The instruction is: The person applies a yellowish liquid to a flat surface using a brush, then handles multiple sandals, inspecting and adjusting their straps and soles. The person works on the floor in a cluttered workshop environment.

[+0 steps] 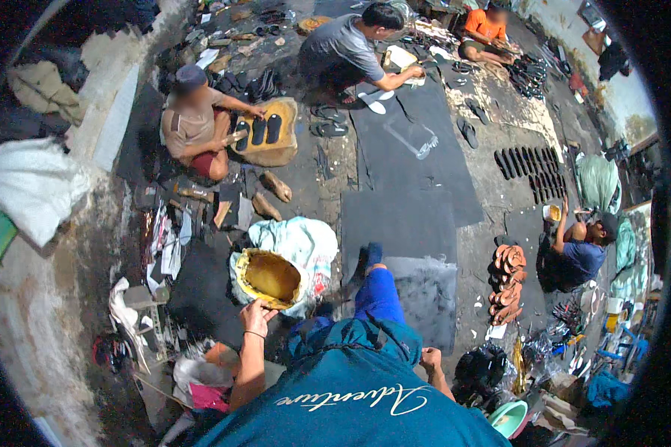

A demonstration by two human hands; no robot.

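Note:
My left hand [257, 320] grips the near rim of a round bowl [300, 287] with a yellow crusted edge and an amber-brown inside. The bowl is tilted, its opening facing up toward me. Just behind it lies a white and pale-blue sack [306, 238] with red marks. My right hand [430, 359] hangs beside my right hip with the fingers curled in, and I see nothing in it. One leg in blue reaches forward, its foot on a large black sheet [399, 223] spread over the floor.
Several people sit or crouch working on the floor. One at left has dark soles [258, 131] on a wooden block [285, 149]. Brown sandal parts [508, 279] are piled at right, near rows of black strips [529, 164]. Wooden foot forms [277, 186] lie ahead left.

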